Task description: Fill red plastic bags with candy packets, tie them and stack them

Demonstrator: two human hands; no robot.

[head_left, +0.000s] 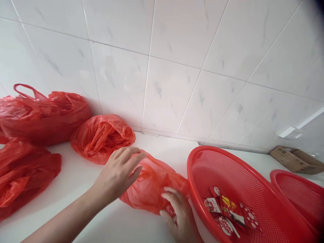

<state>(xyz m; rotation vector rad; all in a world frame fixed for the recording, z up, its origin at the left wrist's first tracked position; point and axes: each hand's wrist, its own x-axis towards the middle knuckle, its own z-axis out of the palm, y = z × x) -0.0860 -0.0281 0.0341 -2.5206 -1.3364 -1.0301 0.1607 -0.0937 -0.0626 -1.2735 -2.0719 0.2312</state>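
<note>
A thin red plastic bag [154, 184] lies on the white surface in front of me, its plastic crumpled and see-through. Over the bag's left end is my left hand [123, 170], with its fingers stretched out and apart from the thumb. My right hand [180, 212] rests against the bag's right side, fingers bent and the thumb spread away from them. Red and white bits show between that thumb and the fingers. Beside this hand stands a large red perforated basket [227, 158], with several small red, white and yellow packets [231, 209] at its bottom.
Behind my left hand sits a bunched red bag [103, 136]. Two more red bags, a handled one [45, 114] and a lower one [25, 175], lie farther left. A second red basket [298, 182] and a cardboard box [296, 160] are at right. A tiled wall [172, 84] rises behind.
</note>
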